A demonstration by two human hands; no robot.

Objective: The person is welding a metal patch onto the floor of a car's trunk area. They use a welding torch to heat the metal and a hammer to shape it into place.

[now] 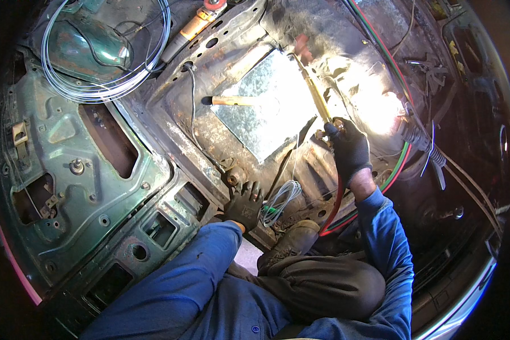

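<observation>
My right hand (pixel 350 146), in a dark glove, is closed around the brass handle of a gas torch (pixel 318 96). Its long tube points away over the rusty floor pan, its tip near the far edge of a galvanized sheet-metal patch (pixel 243 126). Glare washes out much of the patch. A wooden handle (pixel 232 101) lies across it; its far end is lost in the glare. My gloved left hand (pixel 245 205) rests on the car's sill with fingers spread, beside a round rusty fitting (pixel 233 177). Close by its fingers lies a small coil of thin wire (pixel 282 201).
A green door panel (pixel 62 130) stands at left. Beyond it are a large wire coil (pixel 105 95) and an angle grinder (pixel 195 25). Red and green hoses (pixel 401 161) run along the right, near a bright lamp (pixel 386 112) and locking pliers (pixel 430 71). My boot (pixel 294 238) is close to the wire.
</observation>
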